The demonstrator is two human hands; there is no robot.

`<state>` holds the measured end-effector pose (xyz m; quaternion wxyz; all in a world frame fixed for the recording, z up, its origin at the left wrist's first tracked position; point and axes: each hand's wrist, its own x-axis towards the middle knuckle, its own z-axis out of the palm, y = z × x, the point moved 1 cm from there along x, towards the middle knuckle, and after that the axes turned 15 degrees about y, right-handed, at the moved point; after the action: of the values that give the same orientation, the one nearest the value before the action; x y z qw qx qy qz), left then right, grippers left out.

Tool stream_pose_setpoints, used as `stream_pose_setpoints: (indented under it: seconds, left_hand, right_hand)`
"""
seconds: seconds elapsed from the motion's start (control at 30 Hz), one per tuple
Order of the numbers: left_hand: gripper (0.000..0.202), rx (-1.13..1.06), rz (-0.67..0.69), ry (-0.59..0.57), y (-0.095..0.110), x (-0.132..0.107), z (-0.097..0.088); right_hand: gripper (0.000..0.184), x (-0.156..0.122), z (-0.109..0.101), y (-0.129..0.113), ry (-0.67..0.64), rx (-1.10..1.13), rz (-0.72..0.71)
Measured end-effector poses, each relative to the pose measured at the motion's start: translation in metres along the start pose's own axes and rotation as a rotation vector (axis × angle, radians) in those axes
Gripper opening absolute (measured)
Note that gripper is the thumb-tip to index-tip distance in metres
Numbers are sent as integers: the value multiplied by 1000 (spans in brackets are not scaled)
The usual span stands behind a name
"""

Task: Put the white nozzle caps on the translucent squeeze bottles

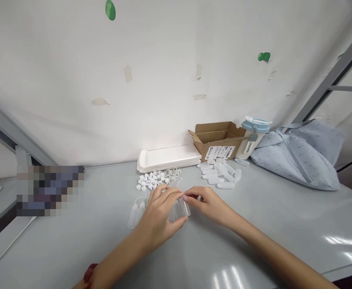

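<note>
Gleaming, the grey table (272, 212) fronts a white wall (160, 108); vials (215, 180) lie heaped.

Clear bottle (185, 206) in left grip (160, 210), right grip (205, 201) at top

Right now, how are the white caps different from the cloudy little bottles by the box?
The caps are short and solid white; the bottles are longer and cloudy.
The caps sit in front of the white stack; the bottles lie in front of the cardboard box.
Both are loose piles on the grey table.
</note>
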<state>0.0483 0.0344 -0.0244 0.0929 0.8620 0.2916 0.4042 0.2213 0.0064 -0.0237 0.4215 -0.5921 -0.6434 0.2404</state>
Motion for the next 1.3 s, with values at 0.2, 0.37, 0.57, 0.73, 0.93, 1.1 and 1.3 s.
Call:
stream_pose_setpoints:
  seconds: [0.2, 0.37, 0.57, 0.73, 0.93, 1.1, 1.3]
  left_hand:
    - [33, -6, -55, -166, -2, 5, 5]
    - [37, -11, -48, -175, -3, 6, 5]
    - [43, 7, -64, -139, -12, -1, -22]
    - [52, 22, -91, -169, -26, -11, -36]
    - [59, 41, 2, -265, -17, -7, -18]
    - [48, 72, 73, -304, -13, -1, -11]
    - [40, 149, 173, -346, -19, -3, -5]
  right_hand:
    - [20, 0, 4, 10, 7, -81, 22]
    - [16, -1, 5, 11, -5, -128, -8]
    - [23, 0, -4, 13, -55, -141, -40]
    - [60, 0, -8, 17, -190, -126, -70]
    - [60, 0, -1, 15, -197, -160, -80]
    - [56, -2, 4, 14, -197, -149, -90]
    - [61, -2, 4, 16, -208, -127, -70]
